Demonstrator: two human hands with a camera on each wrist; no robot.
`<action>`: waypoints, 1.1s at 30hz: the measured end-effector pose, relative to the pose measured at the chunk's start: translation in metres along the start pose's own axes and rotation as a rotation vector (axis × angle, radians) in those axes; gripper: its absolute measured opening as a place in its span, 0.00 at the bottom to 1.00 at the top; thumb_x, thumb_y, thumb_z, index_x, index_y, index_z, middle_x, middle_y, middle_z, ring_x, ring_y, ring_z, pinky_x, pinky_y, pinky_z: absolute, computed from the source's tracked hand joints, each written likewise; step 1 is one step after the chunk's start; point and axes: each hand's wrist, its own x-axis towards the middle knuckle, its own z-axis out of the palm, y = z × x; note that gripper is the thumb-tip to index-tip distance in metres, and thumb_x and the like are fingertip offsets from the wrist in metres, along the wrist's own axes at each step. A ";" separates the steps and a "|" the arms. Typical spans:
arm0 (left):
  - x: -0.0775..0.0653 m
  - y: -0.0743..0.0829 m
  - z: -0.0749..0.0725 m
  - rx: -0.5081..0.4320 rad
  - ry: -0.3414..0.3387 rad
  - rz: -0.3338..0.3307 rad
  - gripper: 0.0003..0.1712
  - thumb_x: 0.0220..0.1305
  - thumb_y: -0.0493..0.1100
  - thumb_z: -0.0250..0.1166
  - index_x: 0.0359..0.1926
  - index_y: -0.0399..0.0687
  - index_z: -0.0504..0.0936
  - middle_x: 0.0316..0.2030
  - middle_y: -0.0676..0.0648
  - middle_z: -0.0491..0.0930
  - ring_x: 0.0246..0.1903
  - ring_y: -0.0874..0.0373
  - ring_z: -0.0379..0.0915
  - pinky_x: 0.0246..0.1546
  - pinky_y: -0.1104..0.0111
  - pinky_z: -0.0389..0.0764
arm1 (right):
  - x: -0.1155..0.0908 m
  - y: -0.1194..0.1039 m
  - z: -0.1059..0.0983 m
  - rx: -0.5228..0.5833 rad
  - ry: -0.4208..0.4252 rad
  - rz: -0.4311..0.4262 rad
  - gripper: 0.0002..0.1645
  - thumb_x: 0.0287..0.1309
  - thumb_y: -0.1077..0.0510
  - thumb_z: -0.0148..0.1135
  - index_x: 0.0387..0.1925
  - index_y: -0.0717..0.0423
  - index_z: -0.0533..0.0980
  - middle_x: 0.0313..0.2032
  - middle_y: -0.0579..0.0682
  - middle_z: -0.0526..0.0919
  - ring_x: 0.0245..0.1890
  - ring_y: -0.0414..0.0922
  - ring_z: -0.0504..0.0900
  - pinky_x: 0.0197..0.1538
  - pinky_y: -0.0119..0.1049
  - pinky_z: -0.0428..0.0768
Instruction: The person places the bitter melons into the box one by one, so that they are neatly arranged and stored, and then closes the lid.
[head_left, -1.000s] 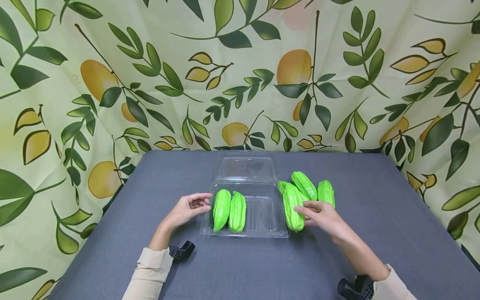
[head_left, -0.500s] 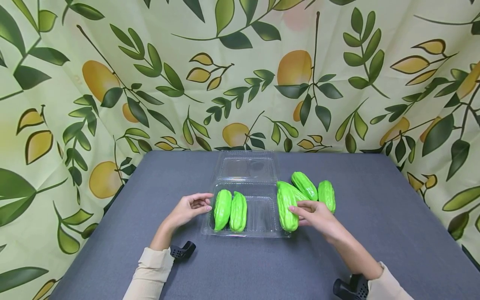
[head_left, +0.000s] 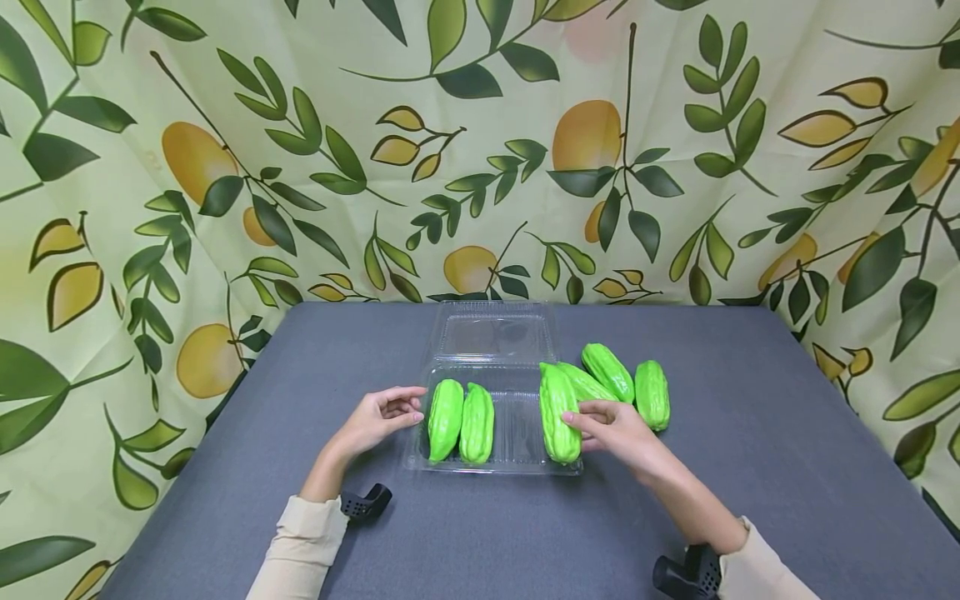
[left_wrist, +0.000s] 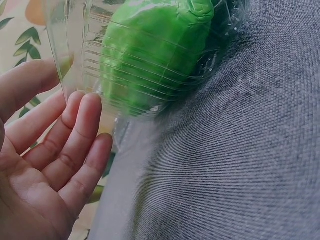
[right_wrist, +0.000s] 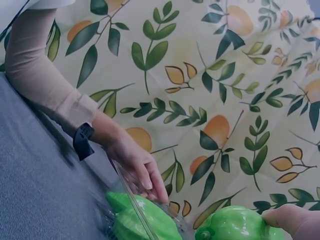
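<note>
My right hand [head_left: 615, 433] pinches a light green, ribbed bitter melon [head_left: 557, 417] between thumb and fingers, over the right side of a clear plastic clamshell box [head_left: 517, 469]. In the right wrist view, the thumb [right_wrist: 295, 220] presses on one end of that melon. Two more bitter melons, a left one [head_left: 446, 421] and one beside it [head_left: 476, 423], lie side by side in the box's left half. My left hand [head_left: 384, 417] stays at the box's left wall, its loosely bent fingertips [left_wrist: 90, 107] right at the rim in the left wrist view.
Several other bitter melons lie right of the box, one [head_left: 585, 383] partly hidden by the held one, another [head_left: 608, 372] behind and a third [head_left: 652, 396] farther right. The box's lid [head_left: 495, 332] lies open toward the back. A leaf-patterned curtain [head_left: 480, 167] borders the grey table [head_left: 480, 533].
My right hand has moved left with the bitter melon, from beside the box's right edge to over its right side. The left hand has stayed at the left rim.
</note>
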 end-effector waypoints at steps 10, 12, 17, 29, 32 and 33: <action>0.000 0.000 0.001 -0.009 0.004 -0.004 0.25 0.60 0.33 0.64 0.58 0.25 0.73 0.43 0.26 0.76 0.35 0.74 0.75 0.40 0.81 0.78 | 0.005 -0.004 0.008 0.017 -0.029 -0.009 0.39 0.64 0.52 0.58 0.64 0.78 0.60 0.62 0.74 0.69 0.43 0.49 0.86 0.51 0.40 0.84; 0.000 0.000 0.001 -0.011 0.005 -0.007 0.25 0.60 0.32 0.64 0.58 0.25 0.73 0.43 0.26 0.76 0.35 0.74 0.75 0.40 0.81 0.78 | 0.005 -0.005 0.010 0.009 -0.035 -0.004 0.40 0.64 0.51 0.58 0.65 0.77 0.60 0.62 0.73 0.69 0.43 0.50 0.86 0.52 0.41 0.84; 0.000 0.000 0.001 -0.014 0.003 -0.005 0.25 0.60 0.32 0.64 0.58 0.25 0.73 0.43 0.26 0.76 0.36 0.75 0.75 0.40 0.81 0.78 | 0.008 -0.009 0.014 0.007 -0.035 0.007 0.39 0.64 0.50 0.59 0.65 0.76 0.61 0.62 0.72 0.70 0.44 0.52 0.87 0.53 0.42 0.83; 0.000 0.000 0.001 -0.006 0.002 -0.010 0.25 0.61 0.33 0.64 0.58 0.26 0.73 0.43 0.27 0.77 0.36 0.75 0.75 0.40 0.81 0.78 | 0.016 -0.009 0.027 0.075 -0.079 -0.030 0.40 0.64 0.53 0.57 0.64 0.80 0.58 0.61 0.75 0.70 0.44 0.50 0.86 0.51 0.41 0.84; 0.000 0.000 0.002 0.003 0.006 -0.007 0.25 0.61 0.33 0.65 0.58 0.26 0.73 0.43 0.29 0.78 0.36 0.75 0.76 0.40 0.81 0.78 | 0.018 -0.009 0.030 0.076 -0.085 -0.028 0.39 0.65 0.53 0.57 0.64 0.80 0.58 0.61 0.75 0.70 0.45 0.51 0.85 0.51 0.41 0.84; 0.000 0.000 0.002 0.006 0.007 -0.006 0.25 0.61 0.33 0.64 0.58 0.26 0.73 0.43 0.30 0.78 0.36 0.75 0.76 0.40 0.81 0.78 | 0.019 -0.009 0.031 0.078 -0.086 -0.028 0.39 0.65 0.53 0.57 0.64 0.80 0.58 0.61 0.75 0.70 0.46 0.51 0.85 0.52 0.42 0.84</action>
